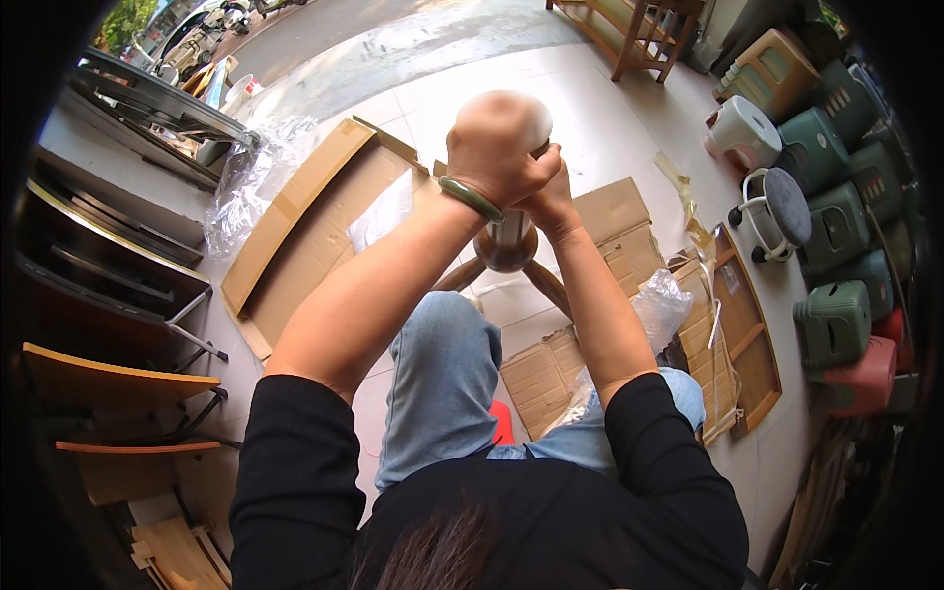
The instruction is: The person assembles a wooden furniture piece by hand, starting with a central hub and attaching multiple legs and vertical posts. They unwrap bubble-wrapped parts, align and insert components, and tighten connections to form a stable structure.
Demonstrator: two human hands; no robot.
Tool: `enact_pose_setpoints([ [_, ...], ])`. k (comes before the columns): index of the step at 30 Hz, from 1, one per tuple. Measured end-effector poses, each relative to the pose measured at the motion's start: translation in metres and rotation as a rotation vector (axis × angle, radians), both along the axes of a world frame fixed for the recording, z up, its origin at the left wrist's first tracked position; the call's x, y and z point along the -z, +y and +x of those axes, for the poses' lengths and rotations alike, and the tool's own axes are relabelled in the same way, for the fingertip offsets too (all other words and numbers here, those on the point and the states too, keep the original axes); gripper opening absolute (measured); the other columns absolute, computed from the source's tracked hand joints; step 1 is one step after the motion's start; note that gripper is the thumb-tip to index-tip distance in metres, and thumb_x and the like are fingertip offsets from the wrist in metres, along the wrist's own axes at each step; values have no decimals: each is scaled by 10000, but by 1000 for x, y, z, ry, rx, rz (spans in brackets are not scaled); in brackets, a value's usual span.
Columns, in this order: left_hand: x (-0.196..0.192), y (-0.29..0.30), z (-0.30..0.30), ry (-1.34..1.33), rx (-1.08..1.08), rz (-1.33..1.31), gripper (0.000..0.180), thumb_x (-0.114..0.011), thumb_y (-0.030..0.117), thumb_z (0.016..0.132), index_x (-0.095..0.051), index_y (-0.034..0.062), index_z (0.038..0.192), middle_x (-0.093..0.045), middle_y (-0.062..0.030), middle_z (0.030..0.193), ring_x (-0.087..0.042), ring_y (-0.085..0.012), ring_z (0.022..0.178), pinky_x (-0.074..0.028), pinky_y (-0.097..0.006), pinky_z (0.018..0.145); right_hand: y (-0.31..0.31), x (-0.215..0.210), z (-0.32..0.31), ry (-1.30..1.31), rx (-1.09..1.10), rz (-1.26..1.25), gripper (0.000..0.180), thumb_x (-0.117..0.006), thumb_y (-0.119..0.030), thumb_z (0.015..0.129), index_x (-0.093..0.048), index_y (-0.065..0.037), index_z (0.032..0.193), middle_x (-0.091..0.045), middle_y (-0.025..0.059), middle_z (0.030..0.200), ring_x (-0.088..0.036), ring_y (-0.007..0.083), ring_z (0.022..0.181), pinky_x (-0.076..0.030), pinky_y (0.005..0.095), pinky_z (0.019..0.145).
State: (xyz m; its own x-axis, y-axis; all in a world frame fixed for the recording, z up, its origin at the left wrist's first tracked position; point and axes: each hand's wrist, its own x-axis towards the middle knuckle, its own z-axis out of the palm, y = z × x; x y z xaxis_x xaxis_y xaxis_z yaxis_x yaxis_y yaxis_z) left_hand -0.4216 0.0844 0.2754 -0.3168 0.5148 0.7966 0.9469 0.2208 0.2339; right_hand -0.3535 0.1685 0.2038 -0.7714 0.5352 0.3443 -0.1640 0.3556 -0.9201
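In front of my knees stands a piece of furniture with a pale metal post point(508, 228), a round brown wooden hub point(506, 254) and splayed brown legs point(553, 287). My left hand point(497, 143), with a green bangle point(472, 199) at its wrist, is closed at the top of the post, against a blurred pale round piece point(537, 122). Just below and to the right, my right hand point(549, 192) has its fingers wrapped round the upper post. The two hands touch and hide most of what they grip.
Flattened cardboard point(324, 221) lies left of the stand, with more cardboard point(615, 221) and bubble wrap point(661, 305) on the right. Stacked plastic stools point(836, 231) and a wheeled round stool point(787, 206) line the right side. Chairs point(118, 379) stand at left, a wooden bench point(629, 39) far ahead.
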Motion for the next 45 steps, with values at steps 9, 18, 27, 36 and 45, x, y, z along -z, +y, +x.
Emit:
enact_pose_setpoints([
  [9,0,-1,-3,26,61,11,321,-742,290,640,-680,69,865,-637,-140,790,-627,-339,687,-527,-432,636,-1,4,0,9,0,-37,800,-937,-335,538,-562,-20,1171,-671,122,1048,-666,252,949,-533,348,856],
  [18,2,-3,-5,-24,88,-30,298,-725,283,652,-647,68,843,-620,-134,806,-609,-326,697,-514,-435,621,0,17,-5,96,24,-16,715,-933,-292,568,-580,-26,1129,-676,108,1051,-669,224,938,-537,335,834],
  [27,8,-1,-9,-1,113,-22,343,-742,335,644,-651,95,872,-612,-128,816,-605,-311,731,-505,-431,663,-7,15,0,108,90,-28,682,-923,-258,606,-577,-24,1145,-674,95,1065,-665,211,962,-538,331,839],
  [36,0,-9,-4,-93,83,-68,442,-751,348,698,-699,96,1057,-676,-145,1055,-654,-331,956,-536,-411,844,-12,0,44,-213,90,232,512,-862,-260,694,-644,-40,1102,-696,133,1028,-670,250,979,-529,362,847],
  [45,13,-41,-8,176,124,-101,569,-808,247,741,-610,77,1247,-604,-149,1296,-538,-360,1227,-470,-419,1026,65,-15,324,-574,357,-131,453,-764,-233,823,-617,3,1181,-702,101,1000,-664,191,903,-517,314,826],
])
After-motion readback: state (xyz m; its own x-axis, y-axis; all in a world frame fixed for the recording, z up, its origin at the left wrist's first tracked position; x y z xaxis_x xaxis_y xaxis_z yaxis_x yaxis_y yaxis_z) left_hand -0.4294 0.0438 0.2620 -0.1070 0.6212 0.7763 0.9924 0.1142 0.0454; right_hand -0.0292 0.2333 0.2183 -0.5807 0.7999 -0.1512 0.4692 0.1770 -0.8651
